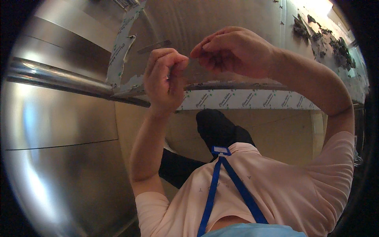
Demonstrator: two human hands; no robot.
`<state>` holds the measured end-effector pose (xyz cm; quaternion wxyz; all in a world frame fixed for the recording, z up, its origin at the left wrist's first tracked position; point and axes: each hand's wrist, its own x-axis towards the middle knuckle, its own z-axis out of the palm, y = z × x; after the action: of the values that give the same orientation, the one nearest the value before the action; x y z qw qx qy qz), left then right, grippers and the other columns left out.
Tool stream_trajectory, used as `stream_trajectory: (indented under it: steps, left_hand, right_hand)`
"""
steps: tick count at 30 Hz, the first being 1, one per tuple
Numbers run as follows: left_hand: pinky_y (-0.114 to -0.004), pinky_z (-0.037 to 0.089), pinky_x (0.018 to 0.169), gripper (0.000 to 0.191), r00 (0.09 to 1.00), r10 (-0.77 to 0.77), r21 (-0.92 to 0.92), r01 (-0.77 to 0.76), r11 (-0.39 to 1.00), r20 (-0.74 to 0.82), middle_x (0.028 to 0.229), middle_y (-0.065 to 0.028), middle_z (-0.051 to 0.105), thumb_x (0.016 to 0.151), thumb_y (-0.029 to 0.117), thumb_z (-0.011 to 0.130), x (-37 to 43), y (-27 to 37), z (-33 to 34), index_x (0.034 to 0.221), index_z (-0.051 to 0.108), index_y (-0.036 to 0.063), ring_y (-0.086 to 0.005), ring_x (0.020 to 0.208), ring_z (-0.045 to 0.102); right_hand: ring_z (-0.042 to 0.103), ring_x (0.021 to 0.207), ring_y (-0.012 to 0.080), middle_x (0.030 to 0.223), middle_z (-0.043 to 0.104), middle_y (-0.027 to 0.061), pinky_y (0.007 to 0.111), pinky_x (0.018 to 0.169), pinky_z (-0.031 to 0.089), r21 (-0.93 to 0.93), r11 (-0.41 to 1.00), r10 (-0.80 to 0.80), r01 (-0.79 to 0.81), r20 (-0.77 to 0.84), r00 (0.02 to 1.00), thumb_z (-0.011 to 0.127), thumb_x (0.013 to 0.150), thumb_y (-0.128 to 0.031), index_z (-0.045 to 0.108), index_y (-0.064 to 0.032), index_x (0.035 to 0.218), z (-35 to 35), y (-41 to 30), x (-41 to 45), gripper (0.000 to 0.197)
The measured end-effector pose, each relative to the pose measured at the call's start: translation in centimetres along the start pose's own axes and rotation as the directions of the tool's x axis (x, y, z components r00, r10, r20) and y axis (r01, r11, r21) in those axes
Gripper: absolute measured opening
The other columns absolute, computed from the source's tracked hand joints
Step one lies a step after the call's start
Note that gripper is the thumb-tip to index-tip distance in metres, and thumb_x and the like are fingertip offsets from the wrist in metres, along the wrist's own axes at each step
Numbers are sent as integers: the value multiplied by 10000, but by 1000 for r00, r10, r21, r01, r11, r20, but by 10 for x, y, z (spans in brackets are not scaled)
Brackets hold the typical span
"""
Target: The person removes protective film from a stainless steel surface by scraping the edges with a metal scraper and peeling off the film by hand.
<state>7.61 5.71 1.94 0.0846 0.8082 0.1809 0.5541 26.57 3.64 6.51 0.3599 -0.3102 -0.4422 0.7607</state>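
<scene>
My left hand [166, 80] is raised at the near edge of a metal counter [207, 17], its fingers curled in towards the thumb. My right hand [237, 51] hangs over the counter with fingers bent and tips drawn together. The fingertips of both hands almost meet. Anything small or thin between the fingers is too blurred to make out. Just beyond my left hand, a thin dark flat strip [154, 46] lies on the counter.
Printed protective film [231, 99] covers the counter's front edge, and more film [120, 56], torn, runs along its left side. Dark ragged scraps [340, 50] lie at the right. Left stand a round metal rail [59, 75] and steel panels [59, 118]. A blue lanyard [211, 192] hangs from my neck.
</scene>
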Motion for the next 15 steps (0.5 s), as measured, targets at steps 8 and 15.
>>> stream_trajectory:
  steps: [8, 15]
  left_hand:
    - [-243, 457, 688, 122, 658, -728, -861, 470, 194, 195, 869, -54, 558, 885, 144, 485, -5, 16, 13, 916, 549, 45, -130, 769, 541]
    - [-342, 403, 836, 215, 676, -555, -872, 324, -366, 484, 1007, -13, 569, 859, 238, 519, -11, 27, 37, 1033, 550, 116, -126, 937, 517]
  right_hand:
    - [587, 699, 167, 779, 592, 84, 277, 621, 488, -805, 463, -607, 371, 17, 794, 580, 782, -112, 620, -54, 894, 5, 11, 2, 132]
    - [573, 774, 246, 805, 542, 84, 321, 663, 492, -754, -491, -604, 436, 655, 453, 661, 570, -133, 590, -56, 812, 2, -5, -4, 264]
